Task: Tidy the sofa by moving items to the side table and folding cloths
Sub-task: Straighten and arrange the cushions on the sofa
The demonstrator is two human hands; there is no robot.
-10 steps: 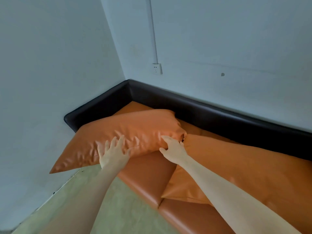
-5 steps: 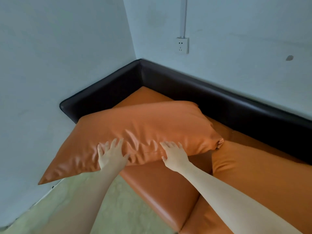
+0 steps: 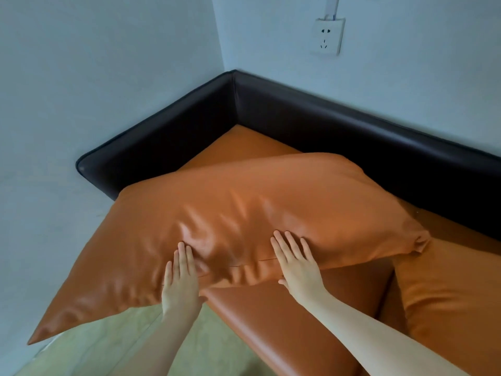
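A large orange leather cushion (image 3: 244, 213) lies across the corner of the sofa, its left corner sticking out past the seat over the floor. My left hand (image 3: 181, 278) rests flat on the cushion's near edge with straight fingers. My right hand (image 3: 295, 264) presses flat on the same edge a little to the right, fingers spread. The orange sofa seat (image 3: 284, 316) shows below the cushion. A second orange cushion (image 3: 447, 289) lies on the seat at the right.
The sofa's dark brown backrest and armrest (image 3: 311, 109) form a corner against pale blue walls. A white wall socket (image 3: 326, 36) sits above it. Pale green floor (image 3: 103, 346) shows at the lower left.
My right hand let go of the cushion's right end and moved left onto its near edge; both hands now lie flat. The view has moved closer to the corner.
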